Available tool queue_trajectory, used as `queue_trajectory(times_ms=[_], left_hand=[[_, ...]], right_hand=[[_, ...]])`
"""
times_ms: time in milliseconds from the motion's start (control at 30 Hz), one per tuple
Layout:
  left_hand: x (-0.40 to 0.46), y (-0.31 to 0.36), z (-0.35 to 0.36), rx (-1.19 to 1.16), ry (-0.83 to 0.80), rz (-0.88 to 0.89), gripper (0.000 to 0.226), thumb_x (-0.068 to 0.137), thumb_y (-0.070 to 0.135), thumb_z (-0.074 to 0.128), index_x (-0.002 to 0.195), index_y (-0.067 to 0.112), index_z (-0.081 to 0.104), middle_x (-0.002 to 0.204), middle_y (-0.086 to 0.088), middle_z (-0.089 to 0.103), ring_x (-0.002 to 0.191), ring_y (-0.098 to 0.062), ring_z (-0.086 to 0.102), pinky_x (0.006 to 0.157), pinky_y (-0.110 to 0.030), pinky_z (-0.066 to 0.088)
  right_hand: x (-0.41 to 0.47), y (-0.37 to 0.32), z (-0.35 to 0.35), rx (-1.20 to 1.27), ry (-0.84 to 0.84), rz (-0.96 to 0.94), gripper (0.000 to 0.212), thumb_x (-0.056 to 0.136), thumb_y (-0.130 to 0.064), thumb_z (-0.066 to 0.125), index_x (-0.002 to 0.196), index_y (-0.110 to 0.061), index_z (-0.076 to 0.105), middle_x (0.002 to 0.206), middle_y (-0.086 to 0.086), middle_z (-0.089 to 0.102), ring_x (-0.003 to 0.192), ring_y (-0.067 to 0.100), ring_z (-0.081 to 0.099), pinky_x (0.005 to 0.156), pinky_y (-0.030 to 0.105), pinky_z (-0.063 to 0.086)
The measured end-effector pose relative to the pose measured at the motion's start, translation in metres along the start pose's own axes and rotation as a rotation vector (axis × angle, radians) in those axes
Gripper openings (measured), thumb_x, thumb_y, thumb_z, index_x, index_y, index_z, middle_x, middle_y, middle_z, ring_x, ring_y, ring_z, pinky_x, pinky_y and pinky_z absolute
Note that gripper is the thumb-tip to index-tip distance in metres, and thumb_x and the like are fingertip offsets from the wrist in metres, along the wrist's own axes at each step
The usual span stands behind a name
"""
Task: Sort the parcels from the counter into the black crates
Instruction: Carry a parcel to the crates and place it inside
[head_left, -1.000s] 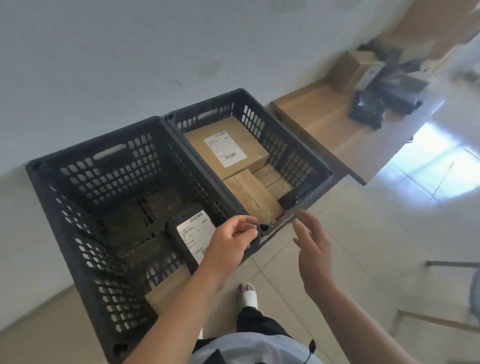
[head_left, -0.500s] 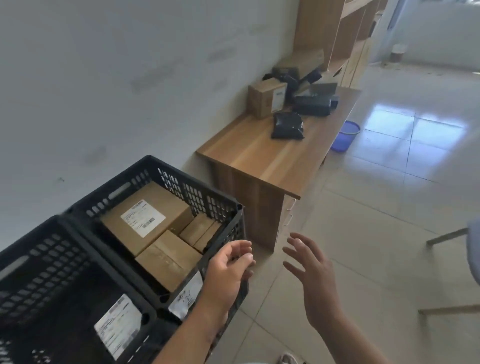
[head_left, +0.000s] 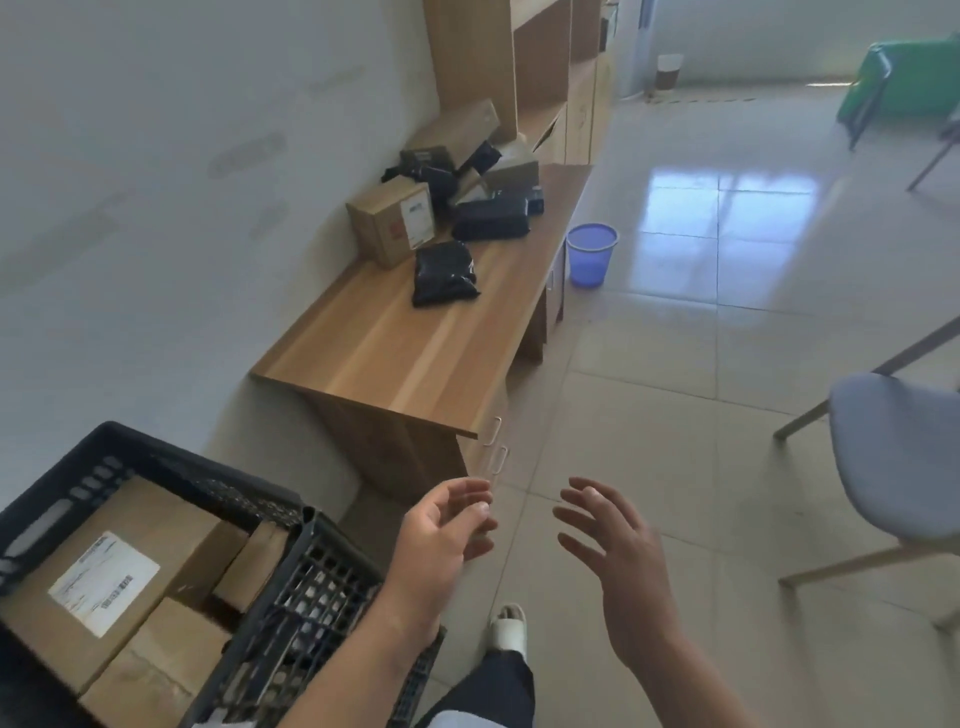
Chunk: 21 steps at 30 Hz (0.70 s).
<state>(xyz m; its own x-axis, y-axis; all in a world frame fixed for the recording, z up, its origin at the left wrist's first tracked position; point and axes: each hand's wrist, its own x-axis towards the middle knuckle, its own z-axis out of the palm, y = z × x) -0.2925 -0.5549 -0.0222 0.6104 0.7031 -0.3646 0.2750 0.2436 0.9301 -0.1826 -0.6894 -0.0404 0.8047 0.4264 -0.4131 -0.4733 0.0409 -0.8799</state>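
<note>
A black crate (head_left: 311, 577) stands on the floor at the lower left, holding several cardboard boxes (head_left: 104, 566). My left hand (head_left: 441, 540) hovers beside its right corner, fingers loosely curled, holding nothing. My right hand (head_left: 618, 566) is raised over the floor tiles with fingers spread and empty. Ahead, the wooden counter (head_left: 415, 358) carries a black bag parcel (head_left: 444, 273), a labelled cardboard box (head_left: 392, 223), another black parcel (head_left: 491, 221) and a pile of more boxes and bags (head_left: 457, 140) behind them.
A blue waste basket (head_left: 591, 254) stands on the floor beside the counter. A grey chair (head_left: 898, 457) is at the right. Wooden shelving (head_left: 540, 78) rises past the counter's far end. My foot in a white slipper (head_left: 508, 626) is on the tiled floor.
The view has swung up and right from the two crates to the counter. Both hands have come away from the crates and stay empty, moving forward over the floor.
</note>
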Motion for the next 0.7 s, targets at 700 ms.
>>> queue_trajectory(times_ms=[700], left_hand=[[0.343, 0.157, 0.204, -0.069, -0.044, -0.027, 0.016, 0.100, 0.010, 0.061, 0.109, 0.017, 0.071, 0.110, -0.006, 0.072, 0.097, -0.020, 0.070, 0.084, -0.031, 0.060]], right_hand=[[0.360, -0.207, -0.038, -0.081, 0.052, 0.032, 0.022, 0.103, -0.016, 0.055, 0.107, -0.008, 0.075, 0.106, 0.012, 0.078, 0.101, 0.029, 0.073, 0.086, 0.042, 0.055]])
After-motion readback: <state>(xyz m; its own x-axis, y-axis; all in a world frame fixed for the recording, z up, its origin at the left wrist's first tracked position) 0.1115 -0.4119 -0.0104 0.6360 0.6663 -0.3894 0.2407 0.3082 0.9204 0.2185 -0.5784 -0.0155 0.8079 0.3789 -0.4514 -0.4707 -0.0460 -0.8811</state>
